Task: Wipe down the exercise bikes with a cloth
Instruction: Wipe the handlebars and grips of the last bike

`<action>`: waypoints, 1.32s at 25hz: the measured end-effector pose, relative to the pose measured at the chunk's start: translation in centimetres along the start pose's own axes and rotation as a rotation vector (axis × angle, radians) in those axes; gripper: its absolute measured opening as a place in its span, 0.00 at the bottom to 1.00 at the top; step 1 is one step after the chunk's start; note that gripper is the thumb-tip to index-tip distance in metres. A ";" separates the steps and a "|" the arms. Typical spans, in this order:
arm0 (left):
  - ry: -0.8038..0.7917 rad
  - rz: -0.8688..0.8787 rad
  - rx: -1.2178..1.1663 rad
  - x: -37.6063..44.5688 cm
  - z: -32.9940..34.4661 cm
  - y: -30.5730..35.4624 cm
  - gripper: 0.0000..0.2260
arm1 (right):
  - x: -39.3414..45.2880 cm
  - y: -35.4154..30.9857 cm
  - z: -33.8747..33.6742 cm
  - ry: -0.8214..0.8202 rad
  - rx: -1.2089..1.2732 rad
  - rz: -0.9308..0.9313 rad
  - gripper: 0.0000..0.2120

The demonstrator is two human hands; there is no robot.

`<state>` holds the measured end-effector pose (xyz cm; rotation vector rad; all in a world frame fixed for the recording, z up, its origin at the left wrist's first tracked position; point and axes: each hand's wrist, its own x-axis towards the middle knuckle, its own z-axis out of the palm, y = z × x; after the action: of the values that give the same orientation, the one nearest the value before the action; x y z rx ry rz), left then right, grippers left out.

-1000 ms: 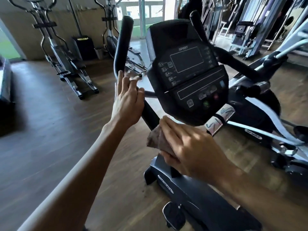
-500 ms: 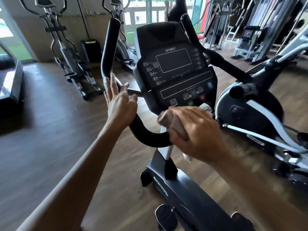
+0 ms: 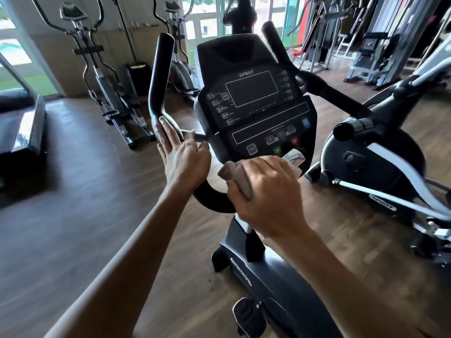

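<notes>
Far left: a treadmill edge (image 3: 22, 123) and two elliptical trainers (image 3: 105, 93) stood against the wall, well apart from the work; no cloth near them, and nothing showed whether they had been wiped.

Left handlebar (image 3: 158, 81) of the near exercise bike (image 3: 275, 276): the left hand (image 3: 183, 159) rested on its bend, fingers (image 3: 166, 128) laid fairly straight along the black grip, thumb side toward the console stem. It held nothing; judged to be steadying the bar.

Centre: console (image 3: 256, 103), screen dark. At its lower edge the right hand (image 3: 263, 191) gripped a bunched brownish cloth (image 3: 236, 176), fingers curled round it, and pressed it at the junction of the lower handlebar loop and the console's underside. Exact contact patch hidden by the hand.

Judgement on progress: wiping was under way on the handlebar and console area of this one bike. No visible wet streaks, so which parts were finished cannot be told. The frame and pedal (image 3: 249, 315) below looked untouched, with specks on the frame housing.

Right: a second bike (image 3: 371, 162) stood just beside, its handle (image 3: 351, 128) pointing inward; presumably pending. Weight machines (image 3: 371, 50) further back, outside the task.
</notes>
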<state>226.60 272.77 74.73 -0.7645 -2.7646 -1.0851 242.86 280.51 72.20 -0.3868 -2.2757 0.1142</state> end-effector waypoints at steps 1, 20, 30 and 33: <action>0.020 -0.024 0.000 -0.1 0.2 0.3 0.23 | -0.5 -0.7 0.2 -0.019 0.005 -0.039 0.14; 0.138 0.015 0.004 -0.4 1.4 -0.5 0.19 | 0.2 2.0 -0.4 -0.025 0.103 0.045 0.12; 0.130 0.000 -0.017 -0.8 1.2 -0.3 0.19 | 0.1 3.0 -0.3 0.027 0.122 0.020 0.08; 0.111 0.017 -0.063 -0.4 1.3 -1.2 0.21 | -0.3 2.4 -0.6 -0.086 0.057 -0.195 0.13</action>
<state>226.55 272.67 72.92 -0.7106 -2.6394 -1.1794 244.07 282.68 71.90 -0.1310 -2.3756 0.0971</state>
